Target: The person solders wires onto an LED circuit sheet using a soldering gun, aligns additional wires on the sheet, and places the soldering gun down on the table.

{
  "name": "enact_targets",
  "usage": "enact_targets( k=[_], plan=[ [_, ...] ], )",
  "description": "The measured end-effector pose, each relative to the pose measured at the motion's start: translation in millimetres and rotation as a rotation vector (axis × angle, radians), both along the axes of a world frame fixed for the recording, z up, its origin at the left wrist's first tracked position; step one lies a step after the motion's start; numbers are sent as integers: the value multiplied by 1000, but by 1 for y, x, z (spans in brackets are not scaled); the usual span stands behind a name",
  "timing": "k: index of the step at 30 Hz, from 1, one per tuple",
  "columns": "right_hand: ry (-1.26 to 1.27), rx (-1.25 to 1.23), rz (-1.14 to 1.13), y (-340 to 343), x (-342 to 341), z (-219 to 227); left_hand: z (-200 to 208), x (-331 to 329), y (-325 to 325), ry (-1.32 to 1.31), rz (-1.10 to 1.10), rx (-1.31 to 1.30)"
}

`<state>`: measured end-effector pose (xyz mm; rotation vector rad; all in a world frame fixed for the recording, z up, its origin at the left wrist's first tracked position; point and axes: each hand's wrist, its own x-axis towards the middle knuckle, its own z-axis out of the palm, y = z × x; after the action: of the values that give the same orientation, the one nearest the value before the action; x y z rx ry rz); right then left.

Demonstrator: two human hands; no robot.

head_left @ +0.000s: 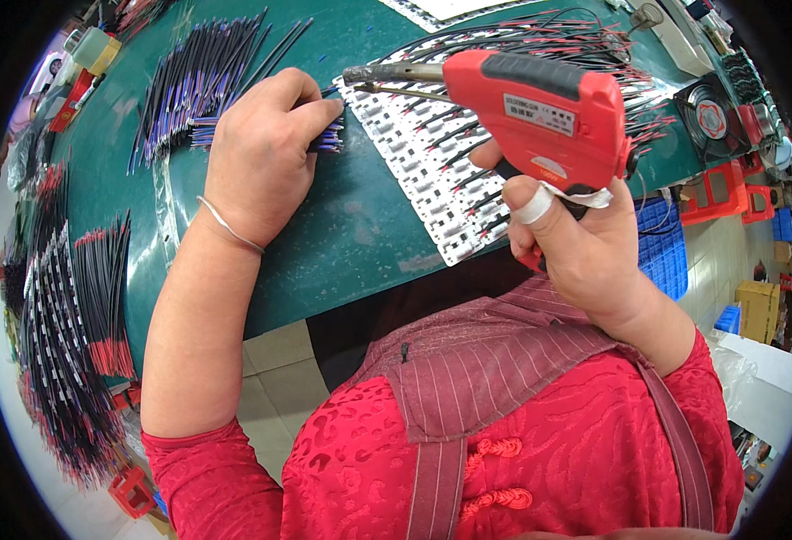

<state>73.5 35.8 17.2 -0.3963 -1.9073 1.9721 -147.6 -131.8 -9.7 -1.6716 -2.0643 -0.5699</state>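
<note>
My right hand (585,247), with white tape round its thumb, is closed on the handle of a red and black soldering gun (490,85). The gun points left, and its metal tip lies over the upper left corner of a white panel of small boards (414,184). Black wires with red ends run from these boards toward the far right. Beside that corner, my left hand (265,148) is closed round a bundle of blue and dark wires (328,139). A wire end shows near its thumb and index finger, close to the gun's tip.
More blue and black wires (202,85) lie behind my left hand on the green tabletop (342,229). Red-and-black wire bundles (103,288) rest at the left edge. A small black fan (711,121) stands at the right, with a blue crate (664,247) below the table edge.
</note>
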Motion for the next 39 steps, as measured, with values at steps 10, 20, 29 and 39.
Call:
enact_targets(
  k=[10, 20, 29, 39],
  plan=[
    [17, -22, -17, -1, 14, 5, 17, 10, -7, 98, 4, 29],
    [0, -22, 2, 0, 27, 6, 19, 28, -8, 5, 83, -13],
    [-17, -81, 16, 0, 29, 4, 6, 25, -5, -5, 56, 62],
    [-35, -16, 9, 0, 25, 1, 1, 24, -1, -4, 42, 2]
  ],
)
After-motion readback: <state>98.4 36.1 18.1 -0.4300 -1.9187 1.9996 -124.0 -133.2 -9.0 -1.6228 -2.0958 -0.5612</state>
